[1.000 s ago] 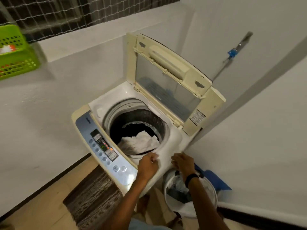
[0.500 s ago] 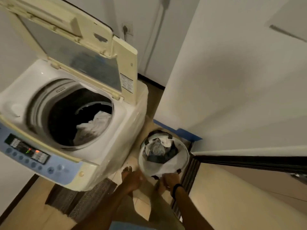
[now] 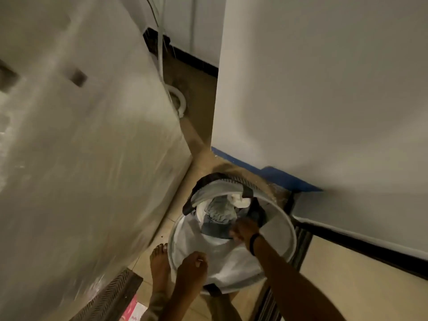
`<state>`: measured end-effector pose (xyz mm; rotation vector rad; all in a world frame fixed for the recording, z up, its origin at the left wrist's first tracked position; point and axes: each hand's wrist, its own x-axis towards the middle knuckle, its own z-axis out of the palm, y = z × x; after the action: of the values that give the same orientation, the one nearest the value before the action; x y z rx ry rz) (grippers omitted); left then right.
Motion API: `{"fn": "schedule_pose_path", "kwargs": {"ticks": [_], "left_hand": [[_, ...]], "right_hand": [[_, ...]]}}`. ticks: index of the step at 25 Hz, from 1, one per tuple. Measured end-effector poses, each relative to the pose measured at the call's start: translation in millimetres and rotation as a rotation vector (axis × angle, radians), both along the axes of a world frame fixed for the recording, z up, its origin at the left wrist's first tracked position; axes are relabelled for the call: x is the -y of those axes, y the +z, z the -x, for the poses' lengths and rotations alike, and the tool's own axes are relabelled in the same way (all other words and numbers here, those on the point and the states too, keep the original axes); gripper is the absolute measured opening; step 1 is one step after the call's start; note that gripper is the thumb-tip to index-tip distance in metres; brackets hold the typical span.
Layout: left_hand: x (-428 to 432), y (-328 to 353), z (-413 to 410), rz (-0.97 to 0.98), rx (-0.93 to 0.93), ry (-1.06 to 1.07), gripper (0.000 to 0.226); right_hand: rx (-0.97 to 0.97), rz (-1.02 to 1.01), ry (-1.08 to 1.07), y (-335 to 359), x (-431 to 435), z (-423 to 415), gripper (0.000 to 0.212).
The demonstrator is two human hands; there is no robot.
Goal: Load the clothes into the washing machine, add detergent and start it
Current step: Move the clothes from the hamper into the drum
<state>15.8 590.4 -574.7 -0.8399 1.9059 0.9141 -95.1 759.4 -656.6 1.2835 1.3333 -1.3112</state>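
Observation:
A round white mesh laundry basket (image 3: 287, 224) with dark handles stands on the floor beside the washing machine (image 3: 88, 158), of which only the plastic-wrapped side shows. Clothes (image 3: 218, 214) lie in the basket: grey, white and dark pieces. My right hand (image 3: 243, 230), with a black band on its wrist, is down inside the basket and closed on a dark grey garment. My left hand (image 3: 191, 272) rests on the basket's near rim, fingers curled over it. The machine's drum and panel are out of view.
A white wall (image 3: 324, 89) with a blue strip at its foot stands right behind the basket. A white hose (image 3: 178, 100) coils on the floor behind the machine. A striped mat (image 3: 111, 295) and my bare foot (image 3: 158, 260) are at the machine's base.
My view has swung down from the open drum to the basket. Both hands have dropped from the machine's edge to the basket, and the right one has reached in among the clothes.

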Motion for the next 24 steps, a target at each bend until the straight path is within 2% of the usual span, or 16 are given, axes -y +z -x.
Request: {"fn": "schedule_pose_path", "kwargs": {"ticks": [1,3,4,5,6,8,9,10,11,12,14,16,18,20,22,24], "left_hand": [[0.5,-21.1,-3.7,0.010,-0.006,-0.024,0.025],[0.1,-43.6,-14.2,0.023,0.014,0.007,0.024],[4.6,-48.3,-20.9,-0.013,0.041,0.134,0.019],[11.7,-65.8,-37.4,-0.039,0.049,0.256,0.014],[20.6,-75.5,-51.4,-0.053,0.071,0.321,0.014],[31.3,-69.1,-62.3,-0.058,0.062,0.480,0.028],[38.0,-67.5,-68.4,-0.064,0.078,0.537,0.029],[38.2,-48.5,-62.8,-0.099,0.112,0.614,0.023],[37.9,-28.3,-52.7,-0.116,0.099,0.668,0.020],[38.7,-8.4,-40.5,-0.146,0.085,0.737,0.020],[38.0,31.2,-11.2,-0.252,0.133,0.954,0.020],[35.8,60.9,17.1,-0.376,0.185,1.137,0.041],[24.1,95.6,43.9,-0.534,0.244,1.133,0.060],[7.1,126.4,59.8,-0.693,0.266,1.037,0.059],[-13.2,145.5,68.8,-0.782,0.293,0.922,0.050],[-26.3,163.9,73.6,-0.739,0.283,0.699,0.040]], "right_hand": [[-0.007,0.100,-0.075,-32.5,-4.3,13.4,0.041],[-0.066,0.017,0.009,-101.9,-9.7,31.4,0.092],[-0.133,-0.038,0.113,-124.5,-12.3,34.3,0.100],[-0.204,-0.111,0.214,-154.8,-17.1,37.3,0.090],[-0.237,-0.197,0.326,-150.1,-12.4,42.4,0.067],[-0.229,-0.284,0.523,-94.8,8.7,53.3,0.017],[-0.223,-0.324,0.606,-73.0,17.3,51.8,0.022],[-0.263,-0.343,0.585,-48.3,25.3,44.3,0.032],[-0.281,-0.302,0.404,-15.2,32.9,33.2,0.035],[-0.285,-0.186,0.134,26.5,40.0,19.0,0.033],[-0.313,0.239,-0.235,118.2,33.9,-18.1,0.024],[-0.314,0.601,-0.326,191.8,13.0,-46.8,0.018],[-0.280,0.768,-0.408,242.0,-10.3,-69.0,0.024],[-0.298,0.709,-0.318,300.1,-20.4,-71.9,0.033],[-0.322,0.692,-0.188,334.7,-24.8,-91.5,0.022],[-0.375,0.488,-0.032,369.9,-28.9,-96.0,0.021]]}}
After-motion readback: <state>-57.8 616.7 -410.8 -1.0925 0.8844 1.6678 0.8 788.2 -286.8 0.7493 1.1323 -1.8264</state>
